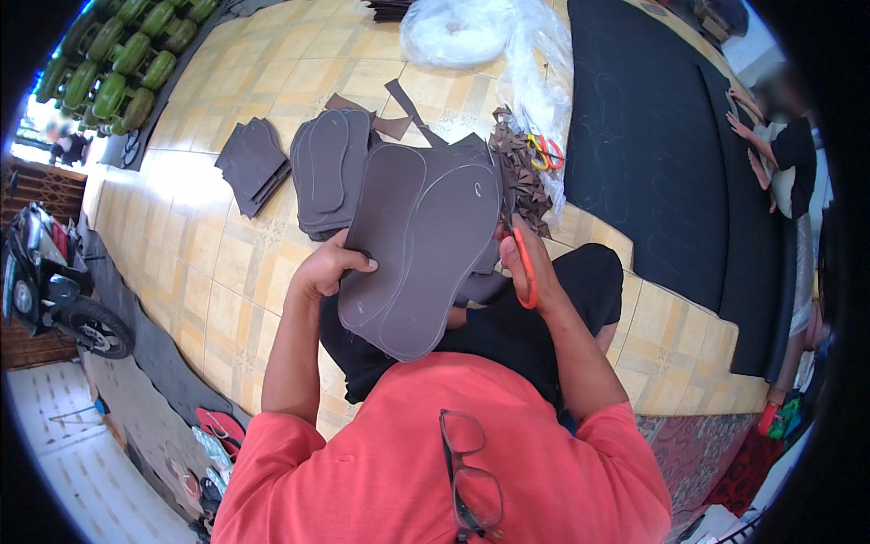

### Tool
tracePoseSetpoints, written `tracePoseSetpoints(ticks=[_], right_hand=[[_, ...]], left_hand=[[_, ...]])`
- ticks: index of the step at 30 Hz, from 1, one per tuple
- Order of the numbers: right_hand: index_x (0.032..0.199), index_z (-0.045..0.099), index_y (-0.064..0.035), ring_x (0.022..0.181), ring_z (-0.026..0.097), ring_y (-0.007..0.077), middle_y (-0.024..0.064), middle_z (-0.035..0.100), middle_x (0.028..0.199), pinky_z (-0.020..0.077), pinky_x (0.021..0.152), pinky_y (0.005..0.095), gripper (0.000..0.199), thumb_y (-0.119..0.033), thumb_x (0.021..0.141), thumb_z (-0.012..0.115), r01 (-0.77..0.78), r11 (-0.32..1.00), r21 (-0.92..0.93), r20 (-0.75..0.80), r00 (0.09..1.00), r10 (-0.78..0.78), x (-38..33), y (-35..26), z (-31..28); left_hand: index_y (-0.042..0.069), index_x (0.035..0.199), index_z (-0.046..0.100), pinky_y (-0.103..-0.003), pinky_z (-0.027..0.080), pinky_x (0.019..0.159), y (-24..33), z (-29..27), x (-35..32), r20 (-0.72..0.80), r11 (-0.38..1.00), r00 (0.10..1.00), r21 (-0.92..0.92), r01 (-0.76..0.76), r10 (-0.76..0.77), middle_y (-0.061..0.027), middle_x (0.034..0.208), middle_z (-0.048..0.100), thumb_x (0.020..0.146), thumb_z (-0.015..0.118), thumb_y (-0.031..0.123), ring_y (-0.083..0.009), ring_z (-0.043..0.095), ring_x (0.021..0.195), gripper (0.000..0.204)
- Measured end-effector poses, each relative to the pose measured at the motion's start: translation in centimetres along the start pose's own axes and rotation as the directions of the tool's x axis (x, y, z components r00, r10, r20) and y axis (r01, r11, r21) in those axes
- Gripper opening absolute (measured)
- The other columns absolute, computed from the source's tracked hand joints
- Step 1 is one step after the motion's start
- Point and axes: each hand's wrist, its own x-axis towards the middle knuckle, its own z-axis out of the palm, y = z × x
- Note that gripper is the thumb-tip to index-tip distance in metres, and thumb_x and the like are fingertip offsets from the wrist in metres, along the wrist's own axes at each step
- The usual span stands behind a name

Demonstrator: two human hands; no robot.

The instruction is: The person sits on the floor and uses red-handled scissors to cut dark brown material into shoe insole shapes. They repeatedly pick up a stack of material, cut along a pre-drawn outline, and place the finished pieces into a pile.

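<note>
A dark brown sheet (399, 263) with sole-shaped outlines drawn in pale lines is held up over my lap. My left hand (328, 266) grips its left edge, thumb on top and fingers underneath. In my right hand (533, 263) are orange-handled scissors (526, 272), held at the sheet's right edge; their blades are mostly hidden. Just beyond the sheet lies a stack of brown sole-shaped pieces (328, 163) with outlines on top. Farther left is a smaller stack of brown pieces (254, 163).
Brown offcuts (526, 181) are heaped at the right, with yellow-and-red scissors (546, 152) on them. Clear plastic wrap (462, 36) lies at the back. A large black sheet (652, 163) covers the right floor, where another person (788, 150) sits. A motorbike (63, 290) stands at left.
</note>
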Motion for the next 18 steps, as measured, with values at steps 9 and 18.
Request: tracePoseSetpoints(ticks=[9,18], right_hand=[[0.080,0.051,0.0009,0.058,0.057,0.0294,0.0118,0.049,0.059,0.0447,0.058,0.0372,0.048,-0.043,0.099,0.046,-0.327,0.945,-0.016,0.252,0.913,0.321,-0.3,-1.1,-1.6],[0.084,0.055,-0.0001,0.059,0.058,0.0201,0.0104,0.055,0.066,0.0443,0.057,0.0334,0.050,-0.046,0.099,0.044,-0.193,0.980,0.037,0.070,0.979,0.190,-1.0,1.5,0.5]], left_hand=[[-0.002,0.130,0.054,-0.031,0.042,0.096,0.3,-1.0,0.0,0.061,0.999,0.998,-0.039,0.009,-0.007,-0.0101,0.114,0.062,0.062,0.068,0.001,-0.0209,0.055,0.107,0.070],[-0.002,0.130,0.054,-0.032,0.043,0.096,-0.2,0.1,0.4,0.058,0.998,0.997,-0.028,0.056,-0.054,-0.0102,0.114,0.062,0.063,0.067,0.000,-0.0213,0.056,0.107,0.069]])
